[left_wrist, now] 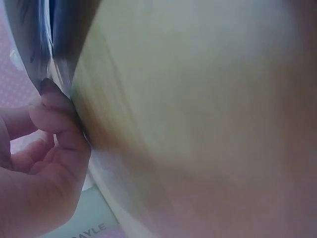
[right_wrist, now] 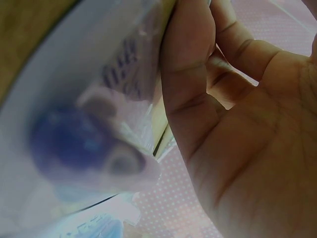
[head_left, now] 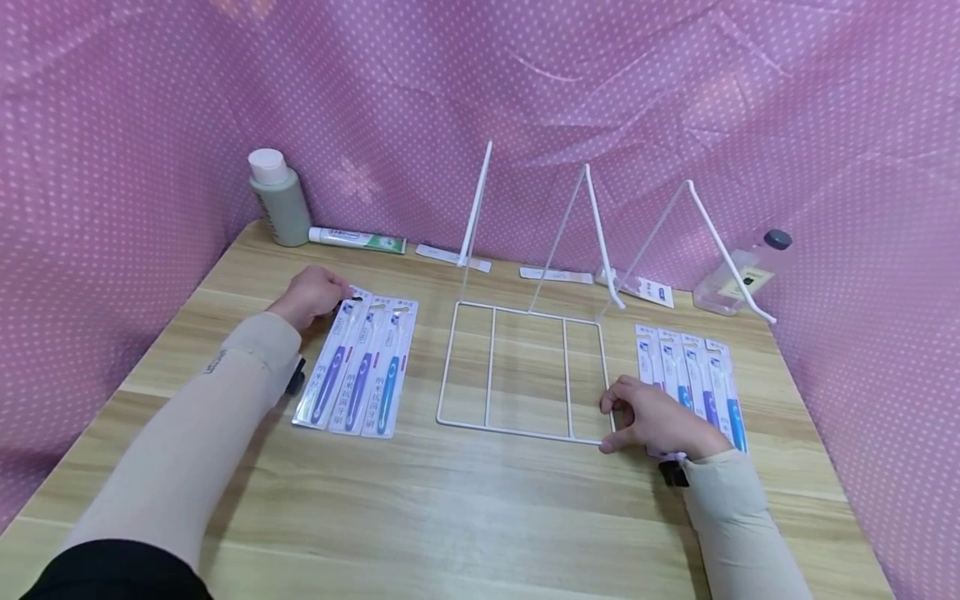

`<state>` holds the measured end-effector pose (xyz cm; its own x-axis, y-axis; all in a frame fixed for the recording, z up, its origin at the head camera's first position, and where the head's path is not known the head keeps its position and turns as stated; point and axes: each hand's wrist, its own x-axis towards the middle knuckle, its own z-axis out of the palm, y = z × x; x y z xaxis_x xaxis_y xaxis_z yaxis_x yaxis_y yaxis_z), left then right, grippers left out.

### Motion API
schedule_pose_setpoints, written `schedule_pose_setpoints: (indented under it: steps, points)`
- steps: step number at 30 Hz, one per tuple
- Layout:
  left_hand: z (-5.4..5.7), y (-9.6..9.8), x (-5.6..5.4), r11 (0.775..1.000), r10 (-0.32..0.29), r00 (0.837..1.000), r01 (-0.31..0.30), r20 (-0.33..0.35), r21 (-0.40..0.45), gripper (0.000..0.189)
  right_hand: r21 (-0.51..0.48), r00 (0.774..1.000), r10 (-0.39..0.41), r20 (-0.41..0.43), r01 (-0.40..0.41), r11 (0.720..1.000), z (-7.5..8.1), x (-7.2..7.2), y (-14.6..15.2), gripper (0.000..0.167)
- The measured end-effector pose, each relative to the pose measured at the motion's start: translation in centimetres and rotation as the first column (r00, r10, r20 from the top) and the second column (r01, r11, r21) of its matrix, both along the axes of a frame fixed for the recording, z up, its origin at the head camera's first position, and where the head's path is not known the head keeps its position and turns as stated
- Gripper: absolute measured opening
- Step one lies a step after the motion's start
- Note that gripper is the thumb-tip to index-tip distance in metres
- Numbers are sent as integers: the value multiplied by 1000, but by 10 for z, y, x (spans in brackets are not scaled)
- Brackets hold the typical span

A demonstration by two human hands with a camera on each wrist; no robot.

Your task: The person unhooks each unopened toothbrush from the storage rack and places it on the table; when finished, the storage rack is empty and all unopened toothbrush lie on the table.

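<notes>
My left hand [head_left: 310, 293] pinches the top corner of the leftmost toothbrush pack [head_left: 332, 367], whose brush has a purple handle. Beside it lie a second toothbrush pack [head_left: 362, 367] and a third with a blue handle [head_left: 387, 379]. The left wrist view has the fingers [left_wrist: 59, 119] at the pack's edge [left_wrist: 32, 39]. A white wire rack [head_left: 525, 432] stands mid-table with three slanted uprights. My right hand [head_left: 660, 421] holds the rack's right front corner, thumb and fingers curved about the wire. Several toothbrush packs [head_left: 701, 367] lie to the right, partly hidden beneath this hand.
Along the back edge stand a grey-green bottle [head_left: 283, 208] and a clear bottle with black cap [head_left: 738, 279]. Between them lie a toothpaste tube [head_left: 356, 240], flat white packets [head_left: 453, 257] and another small tube [head_left: 641, 287]. Pink dotted cloth [head_left: 420, 108] surrounds the wooden table [head_left: 420, 517].
</notes>
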<state>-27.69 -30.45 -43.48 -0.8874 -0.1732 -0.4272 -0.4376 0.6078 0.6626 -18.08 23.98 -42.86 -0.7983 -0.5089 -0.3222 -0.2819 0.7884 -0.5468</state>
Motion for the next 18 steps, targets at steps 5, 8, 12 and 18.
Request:
schedule_pose_setpoints:
  steps: [5,8,12,18]
  points:
    - [1,1,-2,1000,2,999,-2,36,-9,33,13,1000,-9,6,8,1000,-1,-1,1,47]
    - [2,2,-3,1000,5,998,-4,56,-19,33,9,1000,-1,3,1,1000,-1,-1,1,47]
    - [3,4,-2,999,-3,998,6,57,-51,28,7,1000,-2,5,2,1000,-2,-1,1,48]
    - [8,10,1,992,-26,998,33,65,-120,23,8,1000,-3,11,3,1000,-1,-2,2,48]
